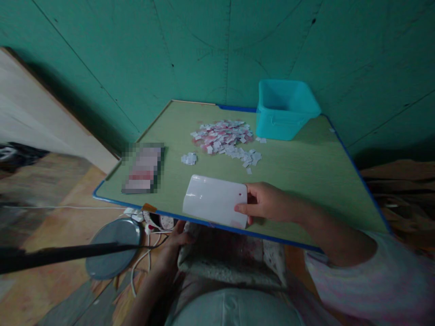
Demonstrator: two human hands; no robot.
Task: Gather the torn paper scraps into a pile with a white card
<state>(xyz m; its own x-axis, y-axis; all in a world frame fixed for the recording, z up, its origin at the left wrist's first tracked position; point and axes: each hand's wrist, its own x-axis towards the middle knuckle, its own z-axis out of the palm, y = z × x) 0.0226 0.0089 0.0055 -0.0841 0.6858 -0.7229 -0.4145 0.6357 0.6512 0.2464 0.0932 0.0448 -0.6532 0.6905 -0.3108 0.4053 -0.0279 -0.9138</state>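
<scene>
My right hand (258,203) grips the right end of a white glossy flat plastic sheet (212,199), with the thumb on top and the other fingers beneath. The sheet has a small hole near the hand and lies at the table's front edge. Beyond it spreads a pile of small white and pinkish paper pieces (226,135). A smaller heap of white paper pieces (189,158) sits to its left. Below the table edge, my left hand (176,240) is closed on the left side of a pale speckled bag (234,270) at my lap; some of its fingers are hidden.
A turquoise plastic bin (285,111) stands at the table's back right. At the left lies a pixelated phone-like object (143,168). The greenish table (306,172) has a blue edge and meets a green wall. A round grey stool (113,249), white cables and a dark bar are at the lower left.
</scene>
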